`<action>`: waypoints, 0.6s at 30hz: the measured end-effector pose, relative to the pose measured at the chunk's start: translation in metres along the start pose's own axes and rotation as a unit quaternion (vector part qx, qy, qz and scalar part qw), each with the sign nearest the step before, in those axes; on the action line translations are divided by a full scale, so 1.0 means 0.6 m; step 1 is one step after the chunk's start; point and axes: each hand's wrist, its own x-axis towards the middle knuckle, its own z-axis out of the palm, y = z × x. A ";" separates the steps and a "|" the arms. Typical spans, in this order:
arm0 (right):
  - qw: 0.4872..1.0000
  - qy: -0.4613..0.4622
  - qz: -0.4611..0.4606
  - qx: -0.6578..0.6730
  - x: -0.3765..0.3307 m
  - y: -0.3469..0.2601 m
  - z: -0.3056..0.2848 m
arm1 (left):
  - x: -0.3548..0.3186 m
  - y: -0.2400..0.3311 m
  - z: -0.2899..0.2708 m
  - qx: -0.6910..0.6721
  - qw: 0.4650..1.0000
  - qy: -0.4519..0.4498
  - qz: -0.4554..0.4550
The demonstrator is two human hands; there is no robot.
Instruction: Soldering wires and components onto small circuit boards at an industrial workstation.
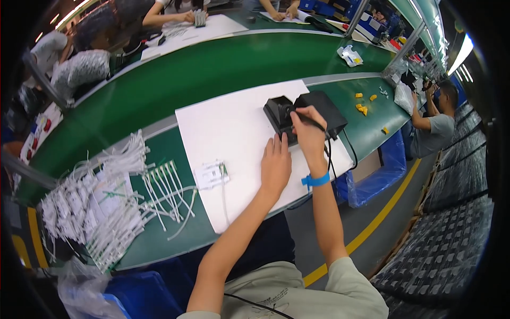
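My right hand (311,135) grips the dark handle of a corded, pen-shaped tool, which looks like a soldering iron (312,123). The tool's front end points at a black stand (277,112) with a round opening; whether the tip is inside cannot be made out. Fingers stretched out, my left hand (276,167) touches the near edge of that stand. Right beside the stand is a black box (325,106) with cables. Both rest on a white sheet (207,127). A small white-labelled circuit board (211,175) with a white cable lies left of my hands.
Many white-cabled boards (101,202) are heaped at the left of the green bench (143,247). Yellow pieces (362,109) lie at the right, above a blue-lined box (377,175). A green conveyor belt (159,77) runs behind. A co-worker (438,122) sits at right; others work across.
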 end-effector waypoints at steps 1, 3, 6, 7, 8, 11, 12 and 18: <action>1.000 0.004 0.017 0.000 -0.002 -0.002 0.000 | 0.001 0.002 -0.006 -0.014 1.000 -0.016 -0.011; 0.999 0.008 -0.043 -0.028 -0.008 -0.010 -0.002 | 0.005 0.007 -0.016 -0.040 0.998 -0.041 -0.031; 0.999 -0.012 -0.009 -0.034 -0.014 -0.030 -0.004 | 0.012 0.011 -0.032 -0.053 0.995 -0.068 -0.041; 0.999 -0.007 -0.010 -0.052 -0.014 -0.036 -0.003 | 0.014 0.012 -0.036 -0.051 0.993 -0.095 -0.052; 0.998 -0.006 -0.013 -0.057 -0.013 -0.041 -0.005 | 0.017 0.013 -0.040 -0.053 0.993 -0.091 -0.046; 0.996 -0.009 0.003 -0.084 -0.015 -0.049 -0.007 | 0.023 0.016 -0.046 -0.041 0.991 -0.114 -0.057; 0.997 -0.012 0.025 -0.073 -0.015 -0.049 -0.007 | 0.025 0.015 -0.047 -0.038 0.991 -0.119 -0.055; 0.996 0.017 0.038 -0.083 -0.009 -0.040 -0.006 | 0.031 0.014 -0.048 -0.038 0.989 -0.129 -0.068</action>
